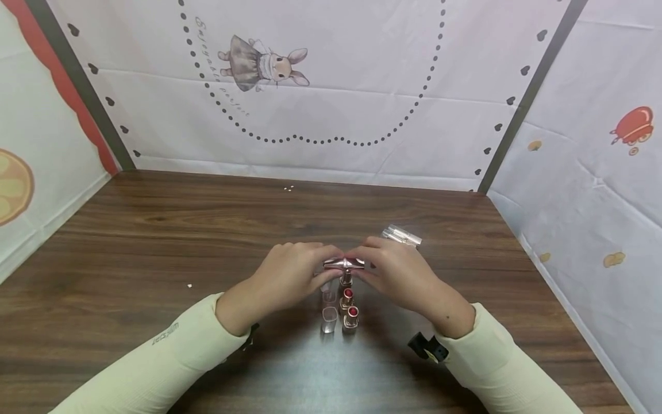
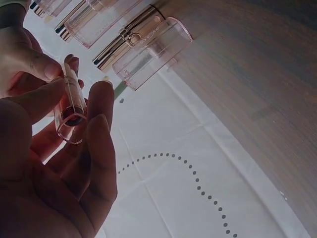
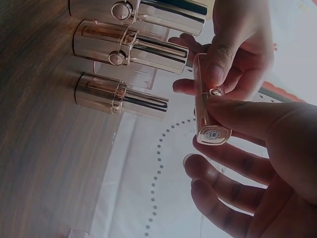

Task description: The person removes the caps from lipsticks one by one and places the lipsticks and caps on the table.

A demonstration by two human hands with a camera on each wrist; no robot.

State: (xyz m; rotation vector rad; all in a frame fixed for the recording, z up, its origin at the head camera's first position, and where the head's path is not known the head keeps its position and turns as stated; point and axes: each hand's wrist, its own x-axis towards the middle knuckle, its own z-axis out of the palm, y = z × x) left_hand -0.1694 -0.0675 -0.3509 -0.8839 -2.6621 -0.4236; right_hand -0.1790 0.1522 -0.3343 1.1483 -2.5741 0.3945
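A lipstick (image 1: 345,263) with a clear cap and shiny rose-gold base lies level between my two hands, above a row of standing lipsticks. My left hand (image 1: 289,267) pinches its capped end between thumb and fingers; the cap's open-looking pink-edged end (image 2: 69,134) shows in the left wrist view. My right hand (image 1: 395,270) pinches the gold base, whose round label (image 3: 213,135) faces out in the right wrist view. Below stand uncapped lipsticks, two with red tips showing: a nearer one (image 1: 350,319) and one behind it (image 1: 347,299). A clear cap (image 1: 328,320) stands left of the nearest.
More clear caps stand in a row behind the nearest one, partly hidden by my left hand. Clear pieces (image 1: 401,235) lie beyond my right hand. Small white bits (image 1: 288,188) lie at the table's back, before a printed cloth wall (image 1: 351,115). Cloth walls flank both sides.
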